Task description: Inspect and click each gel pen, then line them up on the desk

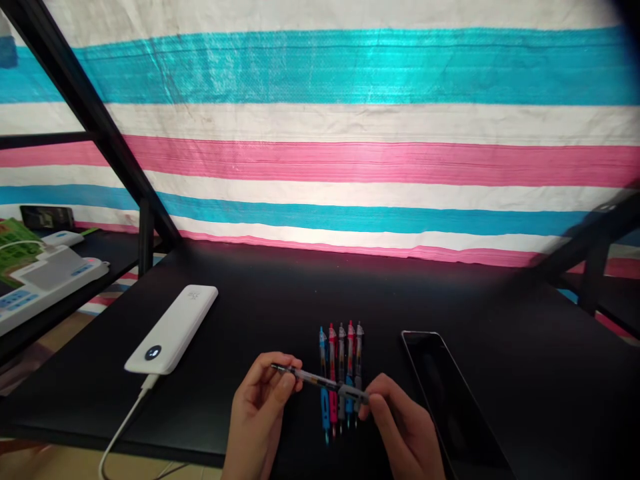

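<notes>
At lower centre, the left hand [260,410] and right hand [403,430] each pinch one end of a pen [320,381] in closed fingers. Its long axis runs left to right, grey grip end rightward. Just beyond, five pens [341,347] lie side by side, lengthwise up-frame, on the black counter [250,300].

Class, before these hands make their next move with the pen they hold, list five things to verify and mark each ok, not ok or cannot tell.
1. Pen gripped at both ends, left hand and right hand: ok.
2. Row of five pens lying side by side on the table, under the held pen: ok.
3. Power bank and its cable apart from the left hand: ok.
4. Phone free of the right hand: cannot tell.
5. Pen's tip retracted: cannot tell.
</notes>
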Tool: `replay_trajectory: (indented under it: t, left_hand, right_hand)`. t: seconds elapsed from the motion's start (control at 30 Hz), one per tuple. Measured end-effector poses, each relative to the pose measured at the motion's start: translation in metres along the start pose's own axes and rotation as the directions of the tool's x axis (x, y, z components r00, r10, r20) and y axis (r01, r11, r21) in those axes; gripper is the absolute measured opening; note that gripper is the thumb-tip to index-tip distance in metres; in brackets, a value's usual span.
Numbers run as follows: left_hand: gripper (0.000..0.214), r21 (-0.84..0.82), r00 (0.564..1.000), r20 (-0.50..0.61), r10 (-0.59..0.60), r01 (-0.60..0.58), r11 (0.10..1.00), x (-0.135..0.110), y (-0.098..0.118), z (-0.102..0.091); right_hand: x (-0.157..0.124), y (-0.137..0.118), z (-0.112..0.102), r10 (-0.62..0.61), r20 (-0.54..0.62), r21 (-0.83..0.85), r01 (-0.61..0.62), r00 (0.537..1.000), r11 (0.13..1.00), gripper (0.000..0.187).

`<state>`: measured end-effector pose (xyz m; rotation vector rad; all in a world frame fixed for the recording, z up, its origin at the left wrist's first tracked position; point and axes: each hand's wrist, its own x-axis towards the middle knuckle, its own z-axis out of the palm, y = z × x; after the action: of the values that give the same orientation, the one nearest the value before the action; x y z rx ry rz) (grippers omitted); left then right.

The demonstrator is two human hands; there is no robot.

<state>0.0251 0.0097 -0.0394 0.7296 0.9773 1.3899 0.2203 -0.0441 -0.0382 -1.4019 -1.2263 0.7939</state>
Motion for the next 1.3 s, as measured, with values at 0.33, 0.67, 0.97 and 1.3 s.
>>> replay_trajectory:
  t: [0.33, 0.67, 0.97, 1.3]
  left_hand:
    - [0.026, -0.018, 1.0, -0.029, -0.004, 0.004, 1.0, -0.001, 0.0, 0.002]
    - [0.023, 0.009, 1.0, 0.012, 0.005, -0.005, 1.0, 0.001, -0.001, -0.003]
    - [0.023, 0.035, 0.999, 0.0, 0.053, -0.053, 0.998, 0.002, -0.002, 0.002]
    - [0.028, -0.002, 0.996, -0.059, 0.061, -0.062, 0.998, 0.002, -0.004, 0.007]
  right_hand:
    - [0.0, 0.004, 0.0, -0.045, 0.033, -0.021, 0.046, 0.998, 0.999, 0.029]
    - [0.001, 0.004, 0.004, -0.126, 0.072, -0.032, 0.129, 0.989, 0.991, 0.031]
    - [0.001, 0.007, 0.01, -0.129, 0.059, -0.081, 0.134, 0.99, 0.988, 0.045]
    - [0.002, 0.02, 0.015, -0.142, 0.01, -0.163, 0.141, 0.99, 0.976, 0.049]
